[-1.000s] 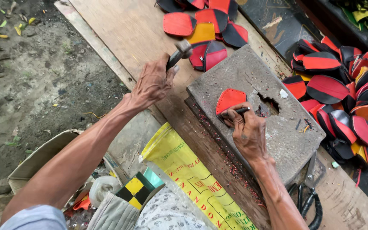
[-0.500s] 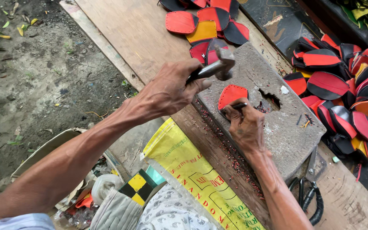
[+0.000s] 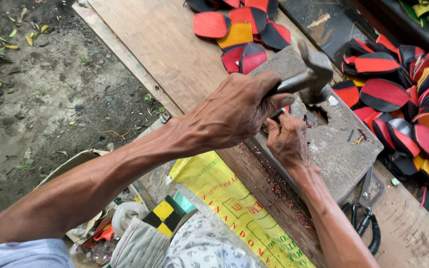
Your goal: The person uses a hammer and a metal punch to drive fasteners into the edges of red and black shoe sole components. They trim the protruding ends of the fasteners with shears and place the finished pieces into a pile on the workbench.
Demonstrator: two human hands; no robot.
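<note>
Hammer (image 3: 310, 74) over stone slab (image 3: 343, 149), prob. outdoors.

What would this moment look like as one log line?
left hand: grips hammer over grey block | right hand: on block under hammer, grasp hidden | scissors beside block

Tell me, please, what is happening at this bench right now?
A person is hammering on a grey stone block that lies on a wooden bench. The left hand grips a hammer low over the block, while the right hand steadies something on it, mostly hidden under the left hand. Red, black and orange cut pieces are piled nearby, and scissors lie beside the block.
</note>
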